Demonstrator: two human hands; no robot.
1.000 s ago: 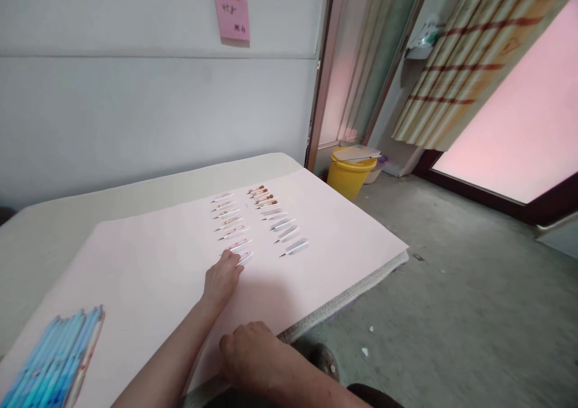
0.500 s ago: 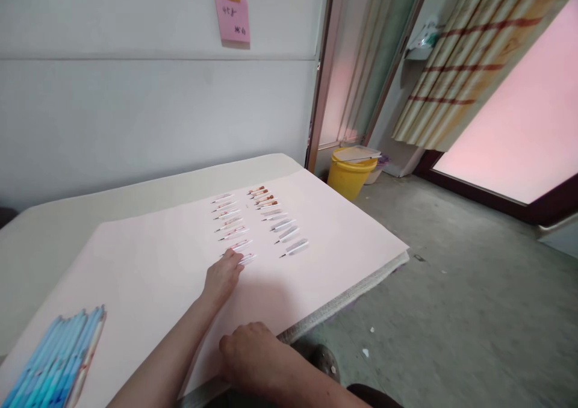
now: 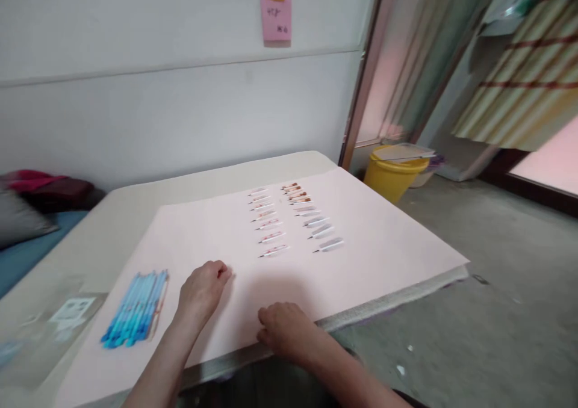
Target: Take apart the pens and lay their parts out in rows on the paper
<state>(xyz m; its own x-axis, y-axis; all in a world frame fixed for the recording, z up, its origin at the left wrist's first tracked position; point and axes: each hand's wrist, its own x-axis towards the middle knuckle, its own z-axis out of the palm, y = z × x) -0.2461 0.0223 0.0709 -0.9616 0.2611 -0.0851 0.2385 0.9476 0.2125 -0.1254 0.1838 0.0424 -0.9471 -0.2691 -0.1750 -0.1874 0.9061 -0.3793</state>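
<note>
My left hand is over the pink sheet, between a bundle of blue pens and the laid-out pens. Its fingers are curled, and no object shows in them. My right hand lies near the sheet's front edge, closed, with nothing sticking out of it. A column of slim, clear-and-white pens with dark tips and reddish marks lies beyond my hands. Right of it is a second column: greyish pens in front and brown-ended ones behind. The blue pens lie side by side at left.
A clear plastic bag with a white label lies left of the sheet on the pale table. A yellow bucket stands on the floor beyond the right side. A pink note is taped to the wall.
My left hand has drawn back from the front of the left pen column toward the blue pens. My right hand stays near the front edge. The view has swung left.
</note>
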